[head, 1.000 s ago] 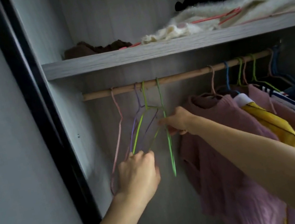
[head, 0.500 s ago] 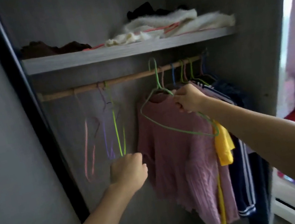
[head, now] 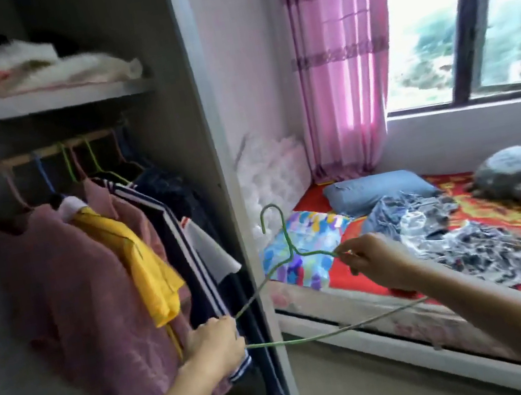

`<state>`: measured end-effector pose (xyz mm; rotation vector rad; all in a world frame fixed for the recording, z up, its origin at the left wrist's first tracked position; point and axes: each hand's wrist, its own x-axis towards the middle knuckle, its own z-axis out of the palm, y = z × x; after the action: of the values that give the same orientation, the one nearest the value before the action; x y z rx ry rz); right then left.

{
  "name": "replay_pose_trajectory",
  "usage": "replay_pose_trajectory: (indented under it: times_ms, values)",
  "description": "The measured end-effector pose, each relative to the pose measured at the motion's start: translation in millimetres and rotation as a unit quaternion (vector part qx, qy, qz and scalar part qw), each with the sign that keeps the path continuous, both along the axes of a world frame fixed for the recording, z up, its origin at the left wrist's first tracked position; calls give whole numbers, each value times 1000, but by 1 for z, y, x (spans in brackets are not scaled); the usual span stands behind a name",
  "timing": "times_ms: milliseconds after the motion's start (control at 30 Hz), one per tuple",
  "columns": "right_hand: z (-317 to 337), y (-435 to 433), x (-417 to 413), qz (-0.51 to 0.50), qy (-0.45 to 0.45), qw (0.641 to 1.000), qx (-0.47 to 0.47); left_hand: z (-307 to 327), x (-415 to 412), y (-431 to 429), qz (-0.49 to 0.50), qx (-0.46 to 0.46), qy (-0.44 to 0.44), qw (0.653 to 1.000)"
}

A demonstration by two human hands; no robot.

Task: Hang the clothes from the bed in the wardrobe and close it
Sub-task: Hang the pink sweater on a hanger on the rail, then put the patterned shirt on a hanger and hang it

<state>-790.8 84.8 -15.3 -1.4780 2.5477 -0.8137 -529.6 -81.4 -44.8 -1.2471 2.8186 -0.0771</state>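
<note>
On the left the wardrobe (head: 206,137) stands open, as it must while clothes are going in. To its right lies the bed (head: 380,329), close enough that one turn of the body reaches both. Garments (head: 75,282) on hangers crowd the right end of the rail (head: 19,159), pressed against the wardrobe's side. A grey patterned heap of clothes (head: 469,244) lies loose on the red sheet near the bed's edge, not yet hung; this is the task's thing, and it is well apart from the rail. Between wardrobe and bed an empty green hanger (head: 288,237) is held off the rail, hook up, wide and flat, probably so a garment can be threaded onto it. The left hand (head: 217,346) has its fingers curled round the hanger's left corner, just in front of the hanging garments. The right hand (head: 378,260) pinches the right shoulder wire, over the bed's edge and near the heap, likely the next thing to pick up.
</note>
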Motion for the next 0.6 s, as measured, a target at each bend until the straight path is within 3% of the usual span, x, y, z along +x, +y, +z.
replay_pose_trajectory:
  times_ms: [267, 433, 600]
  values:
    - [-73, 210, -159, -190, -128, 973, 11, -70, -209, 115, -150, 108, -40, 982]
    - [-120, 303, -234, -317, -195, 928, -8, -97, -305, 152, -224, 124, -69, 964]
    - [-166, 342, -302, -414, -241, 877, -45, -134, -403, 151, -264, 149, -105, 947]
